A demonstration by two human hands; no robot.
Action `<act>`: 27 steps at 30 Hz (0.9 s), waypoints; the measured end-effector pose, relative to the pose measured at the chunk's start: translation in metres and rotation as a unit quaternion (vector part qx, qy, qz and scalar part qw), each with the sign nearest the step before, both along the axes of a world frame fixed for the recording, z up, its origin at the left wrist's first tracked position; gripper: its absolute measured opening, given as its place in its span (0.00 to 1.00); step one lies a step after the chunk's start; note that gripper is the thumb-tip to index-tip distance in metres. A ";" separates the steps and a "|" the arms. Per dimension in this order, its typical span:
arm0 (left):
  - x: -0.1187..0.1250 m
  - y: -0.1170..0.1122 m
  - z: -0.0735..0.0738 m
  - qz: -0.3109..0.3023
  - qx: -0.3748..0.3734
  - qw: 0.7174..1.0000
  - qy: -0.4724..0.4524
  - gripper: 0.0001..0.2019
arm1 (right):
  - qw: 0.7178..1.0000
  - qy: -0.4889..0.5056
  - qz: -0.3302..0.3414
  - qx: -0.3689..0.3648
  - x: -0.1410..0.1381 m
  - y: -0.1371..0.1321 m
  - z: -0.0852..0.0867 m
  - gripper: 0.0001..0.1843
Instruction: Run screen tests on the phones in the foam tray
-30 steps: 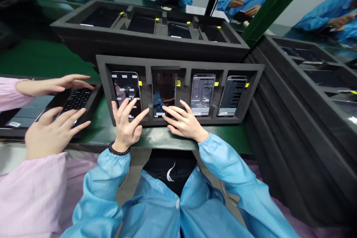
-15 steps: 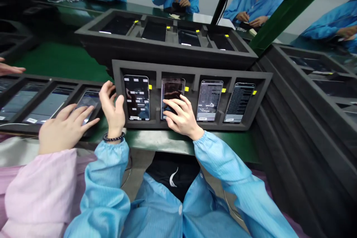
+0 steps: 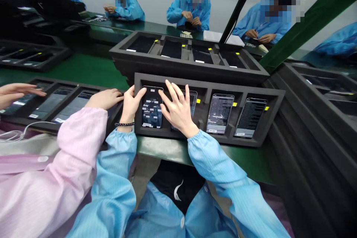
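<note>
A dark foam tray (image 3: pixel 259 143) in front of me holds several lit phones side by side. My left hand (image 3: pixel 130 105) grips the left edge of the leftmost phone (image 3: pixel 152 113), thumb over its top corner. My right hand (image 3: pixel 177 108) lies spread across the second phone (image 3: pixel 192 98), fingers apart and reaching toward the leftmost phone's right edge. Two more phones (image 3: pixel 220 113) (image 3: pixel 249 117) with text screens sit untouched at the right of the tray.
A co-worker in a pink sleeve (image 3: pixel 80 130) reaches over a neighbouring tray (image 3: pixel 16 121) at my left. Another foam tray (image 3: pixel 181 65) stands behind mine, more at the right (image 3: pixel 315 93). Several people in blue work across the green belt (image 3: pixel 75 68).
My left hand moved from the tray's outer left side onto the leftmost phone. My right hand slid up and left over the second phone. The view shifted left and tilted up.
</note>
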State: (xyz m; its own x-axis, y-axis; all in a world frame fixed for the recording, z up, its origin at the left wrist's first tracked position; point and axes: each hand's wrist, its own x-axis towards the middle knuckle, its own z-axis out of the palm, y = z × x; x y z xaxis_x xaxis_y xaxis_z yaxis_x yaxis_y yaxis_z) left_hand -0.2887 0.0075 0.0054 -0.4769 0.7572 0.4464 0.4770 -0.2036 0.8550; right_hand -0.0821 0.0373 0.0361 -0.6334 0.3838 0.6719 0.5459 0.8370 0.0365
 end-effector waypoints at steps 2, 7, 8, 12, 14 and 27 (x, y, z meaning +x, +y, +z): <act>-0.001 0.001 0.001 -0.002 -0.006 1.000 -0.020 0.26 | 1.000 -0.010 0.006 -0.006 -0.005 0.001 0.003 0.23; -0.003 -0.009 0.007 -0.050 -0.017 0.998 -0.025 0.30 | 0.999 -0.020 0.032 0.005 -0.015 0.001 0.007 0.23; -0.004 -0.011 0.008 -0.063 -0.021 0.998 -0.021 0.31 | 0.999 -0.016 0.032 0.009 -0.014 0.001 0.007 0.22; -0.008 -0.015 0.004 -0.083 -0.032 0.996 -0.007 0.35 | 0.998 0.018 0.039 0.056 -0.003 -0.001 -0.003 0.19; -0.010 -0.017 0.000 -0.081 -0.031 0.996 -0.007 0.37 | 0.995 0.028 0.052 0.078 0.003 -0.003 -0.010 0.18; -0.007 -0.040 -0.024 -0.111 -0.025 0.992 -0.055 0.32 | 0.992 0.008 0.086 0.090 0.023 -0.014 -0.036 0.15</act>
